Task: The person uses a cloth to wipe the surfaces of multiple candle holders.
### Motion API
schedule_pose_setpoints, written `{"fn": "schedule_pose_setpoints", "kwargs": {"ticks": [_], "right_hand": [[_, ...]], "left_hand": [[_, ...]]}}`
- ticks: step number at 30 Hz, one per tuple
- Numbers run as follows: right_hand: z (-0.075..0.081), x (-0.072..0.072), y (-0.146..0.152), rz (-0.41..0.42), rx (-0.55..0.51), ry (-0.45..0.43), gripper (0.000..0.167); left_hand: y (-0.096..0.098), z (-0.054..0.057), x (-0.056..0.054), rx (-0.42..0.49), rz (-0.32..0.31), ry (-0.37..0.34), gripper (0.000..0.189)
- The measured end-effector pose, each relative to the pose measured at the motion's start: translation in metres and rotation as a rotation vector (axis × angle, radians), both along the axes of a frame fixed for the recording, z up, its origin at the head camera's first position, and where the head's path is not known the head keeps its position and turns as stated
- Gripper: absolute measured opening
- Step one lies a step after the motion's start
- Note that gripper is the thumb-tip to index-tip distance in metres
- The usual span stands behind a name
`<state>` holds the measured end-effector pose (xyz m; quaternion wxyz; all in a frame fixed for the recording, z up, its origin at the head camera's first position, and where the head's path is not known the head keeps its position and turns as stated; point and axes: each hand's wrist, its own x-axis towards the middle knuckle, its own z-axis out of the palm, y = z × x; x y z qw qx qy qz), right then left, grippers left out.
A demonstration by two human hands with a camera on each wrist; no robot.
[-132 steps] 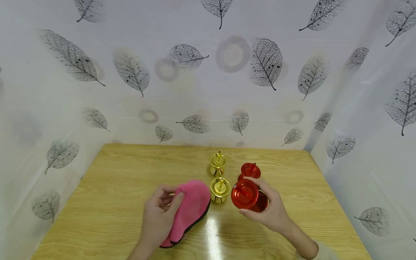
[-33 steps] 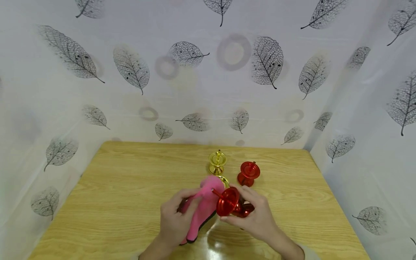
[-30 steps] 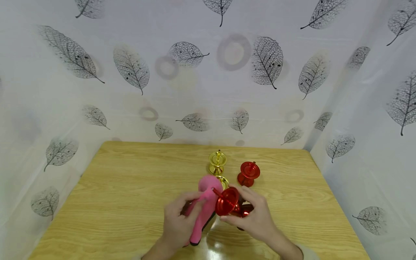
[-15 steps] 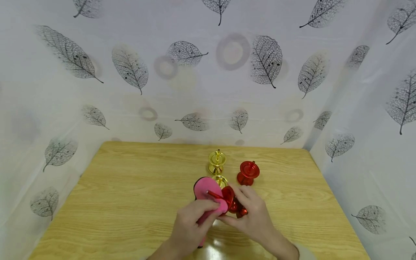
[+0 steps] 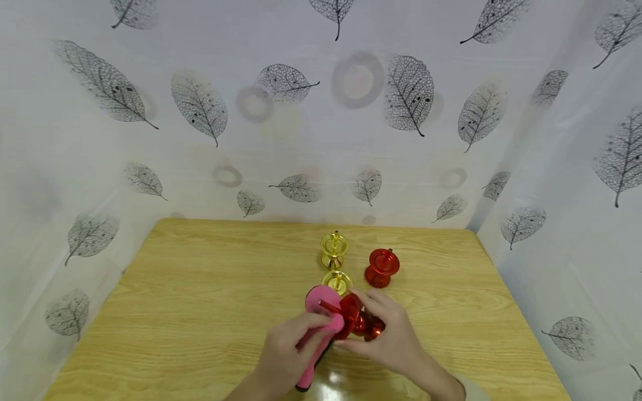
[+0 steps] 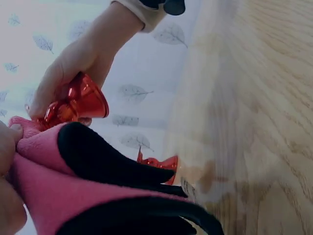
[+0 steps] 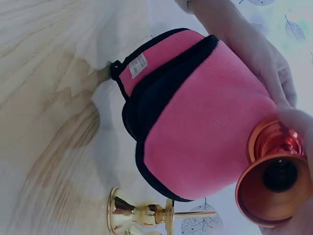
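My right hand (image 5: 393, 337) grips a shiny red candle holder (image 5: 351, 312) off the table, tipped on its side, its spike pointing left. In the right wrist view its hollow base (image 7: 249, 200) faces the camera. My left hand (image 5: 288, 353) pinches a folded pink cloth (image 7: 210, 122) with black edging against the holder's dish; the cloth hangs below the fingers. Behind the hands stands another red candle holder (image 5: 383, 264), upright. Two gold candle holders (image 5: 333, 248) stand to its left, the nearer gold candle holder (image 5: 337, 282) partly hidden by the cloth.
A wood-grain table (image 5: 200, 301) lies under everything. A pale sheet printed with leaves (image 5: 301, 139) encloses it at the back and on both sides.
The left hand has moved right, bringing the cloth from beside the red candle holder onto its dish. The right hand has shifted left and turned the holder sideways. The standing holders stay put.
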<state>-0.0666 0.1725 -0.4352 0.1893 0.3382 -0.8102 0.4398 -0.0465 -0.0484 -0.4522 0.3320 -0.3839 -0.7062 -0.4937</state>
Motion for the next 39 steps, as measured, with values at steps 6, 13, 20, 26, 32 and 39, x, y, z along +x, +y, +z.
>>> {"fn": "schedule_pose_setpoints", "kwargs": {"ticks": [6, 13, 20, 26, 32, 39], "right_hand": [[0.006, 0.001, 0.005, 0.043, 0.007, -0.012, 0.079], [0.014, 0.001, 0.012, 0.082, 0.090, 0.054, 0.082], [0.016, -0.005, 0.015, 0.133, 0.240, 0.219, 0.086], [0.016, -0.009, 0.011, 0.118, 0.320, 0.345, 0.094], [0.016, -0.011, 0.008, 0.073, 0.372, 0.408, 0.101], [0.016, -0.013, 0.005, 0.061, 0.417, 0.456, 0.100]], "left_hand": [[-0.018, 0.000, 0.000, 0.048, 0.001, -0.051, 0.010], [-0.034, 0.014, 0.003, 0.104, 0.098, -0.140, 0.020], [-0.037, 0.025, -0.002, 0.117, 0.077, -0.080, 0.010], [-0.027, 0.028, -0.006, 0.017, -0.048, -0.029, 0.013], [-0.021, 0.029, -0.007, -0.133, -0.012, 0.030, 0.011], [-0.012, 0.029, -0.009, -0.294, 0.066, 0.159, 0.015]]}}
